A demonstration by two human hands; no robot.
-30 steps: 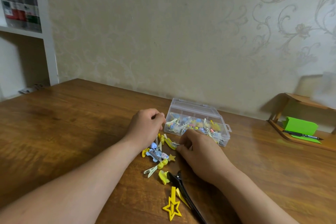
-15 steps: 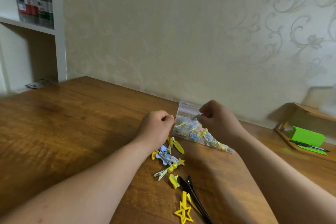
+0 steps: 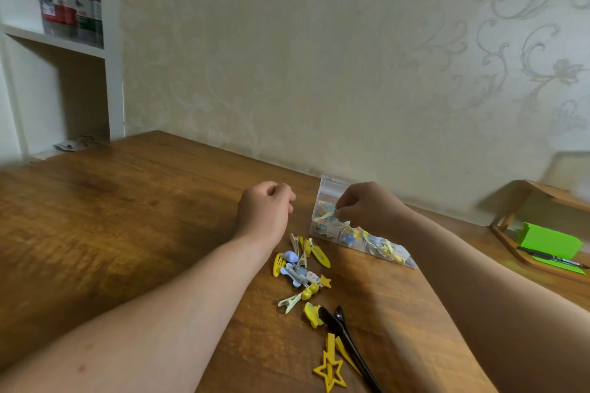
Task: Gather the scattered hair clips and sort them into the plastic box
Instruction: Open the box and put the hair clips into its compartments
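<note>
Centre right, the right hand [image 3: 367,207] has its grip clamped on a pale hair clip [image 3: 328,216] above the clear plastic box [image 3: 325,188]. It is best lowered into a compartment before release. The left hand [image 3: 265,210] is curled, and I cannot tell whether it holds anything. Loose hair clips [image 3: 303,271] lie on the worktop [image 3: 127,217] at lower centre.

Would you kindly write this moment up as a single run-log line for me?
phase: sorting | right hand pinches clip over box | left hand curled, contents unseen | loose clips on table
</note>
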